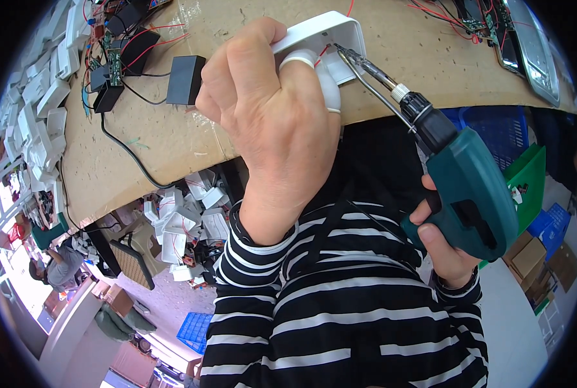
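My left hand (269, 123) is closed around a white plastic housing (350, 39), held tilted above the near part of the bench. White finger cots (330, 87) cover some of its fingertips. A red wire (323, 52) runs inside the housing. In my right hand (437, 249) is a green soldering gun (472, 187), its grip wrapped by the fingers. The gun's metal tip and the thin feed tube beside it reach the inside of the housing near the red wire. Whether the tip touches the wire, I cannot tell.
On the cardboard-topped bench (191, 139), green circuit boards (114, 61) with wires and black boxes (185, 79) lie left. White housings (36, 139) pile at the far left, more (185, 223) below the bench. A clear-covered device (534, 52) sits right, above a blue basket (495, 132) and green bin (527, 181).
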Demonstrator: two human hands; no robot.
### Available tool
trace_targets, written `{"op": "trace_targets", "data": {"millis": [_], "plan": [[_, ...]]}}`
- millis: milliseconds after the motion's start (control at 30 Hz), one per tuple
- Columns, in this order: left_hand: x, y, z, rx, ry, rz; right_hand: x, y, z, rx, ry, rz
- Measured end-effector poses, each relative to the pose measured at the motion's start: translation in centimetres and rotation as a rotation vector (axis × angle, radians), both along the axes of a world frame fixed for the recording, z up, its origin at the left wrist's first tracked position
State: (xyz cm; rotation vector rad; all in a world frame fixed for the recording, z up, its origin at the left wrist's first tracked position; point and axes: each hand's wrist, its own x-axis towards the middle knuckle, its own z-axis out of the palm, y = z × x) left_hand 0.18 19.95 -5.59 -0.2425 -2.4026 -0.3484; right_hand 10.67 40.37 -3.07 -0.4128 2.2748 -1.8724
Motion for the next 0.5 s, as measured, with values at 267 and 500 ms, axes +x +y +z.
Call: {"op": "trace_targets", "data": {"millis": [267, 500], "plan": [[0.02, -0.02, 0.08, 0.018, -0.004, -0.011, -0.03, -0.16, 0.05, 0.041, 0.019, 0.011], [0.01, -0.10, 0.09, 0.013, -0.006, -0.021, 0.08, -0.34, 0.24, 0.020, -0.016, -0.017]]}}
